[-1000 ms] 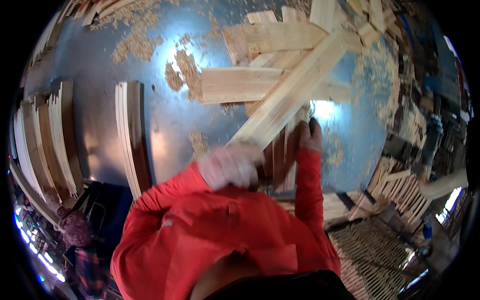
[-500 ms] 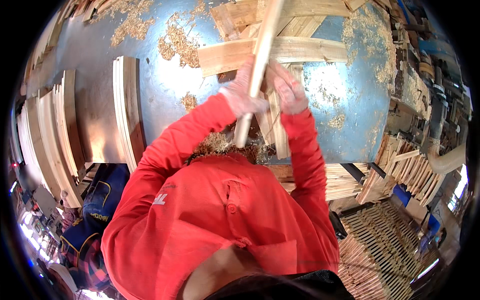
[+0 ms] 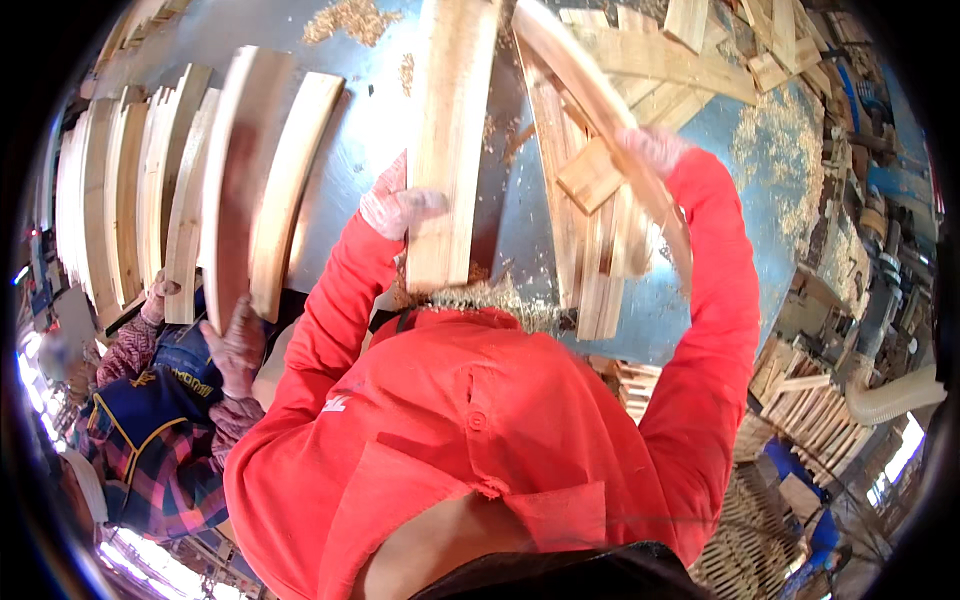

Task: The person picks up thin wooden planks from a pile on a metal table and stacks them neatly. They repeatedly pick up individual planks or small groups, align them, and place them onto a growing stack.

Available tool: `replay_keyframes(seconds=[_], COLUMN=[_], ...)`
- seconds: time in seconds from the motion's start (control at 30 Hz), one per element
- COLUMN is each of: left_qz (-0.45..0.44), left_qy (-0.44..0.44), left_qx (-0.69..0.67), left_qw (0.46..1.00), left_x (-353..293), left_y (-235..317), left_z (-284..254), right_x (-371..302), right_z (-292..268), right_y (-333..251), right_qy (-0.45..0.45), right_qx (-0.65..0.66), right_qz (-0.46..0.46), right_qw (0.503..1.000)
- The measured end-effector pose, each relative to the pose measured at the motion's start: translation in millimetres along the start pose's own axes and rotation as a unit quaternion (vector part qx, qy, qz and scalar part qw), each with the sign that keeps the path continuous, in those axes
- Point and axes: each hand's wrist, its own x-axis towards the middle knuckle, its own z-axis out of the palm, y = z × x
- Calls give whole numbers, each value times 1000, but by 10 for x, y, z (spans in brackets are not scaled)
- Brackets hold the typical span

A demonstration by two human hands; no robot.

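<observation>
A long pale wooden board (image 3: pixel 448 130) stretches away from my body, and my left hand (image 3: pixel 400 205) grips its left edge near the close end, thumb lying across its top. My right hand (image 3: pixel 655 150) is closed on another board (image 3: pixel 585 75), which is tilted and slightly blurred. Beneath and beside that board lie more loose boards on the blue-grey tabletop (image 3: pixel 515 215). One short wooden block (image 3: pixel 592 175) rests among them.
At the left, a co-worker's hand (image 3: pixel 238 345) holds a board (image 3: pixel 235 190), near a row of boards (image 3: pixel 125 190). Scattered planks (image 3: pixel 660 60) lie far right. Wood shavings (image 3: pixel 780 180) cover parts of the table. Below right stand stacked strips (image 3: pixel 800 400).
My hands were together on one narrow wooden piece; now they are apart, each on a board. The right hand has moved right. A co-worker's hands have come onto boards at the left.
</observation>
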Motion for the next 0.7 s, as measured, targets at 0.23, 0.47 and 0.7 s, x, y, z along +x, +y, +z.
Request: replay_keyframes(seconds=[0.23,0.47,0.7], left_qz=[-2,-117,-60], left_qy=[98,142,130], left_qx=[185,61,59], left_qw=[978,981,988], left_x=[282,477,317], left_y=[-475,-726,-626], left_z=[-62,-251,-130], right_x=[1506,1299,1232], right_z=[328,698,212], right_y=[-35,-977,-1312], right_qy=[382,595,603], right_qx=[-499,-184,-82], right_qz=[-414,-10,243], right_qw=[658,782,755])
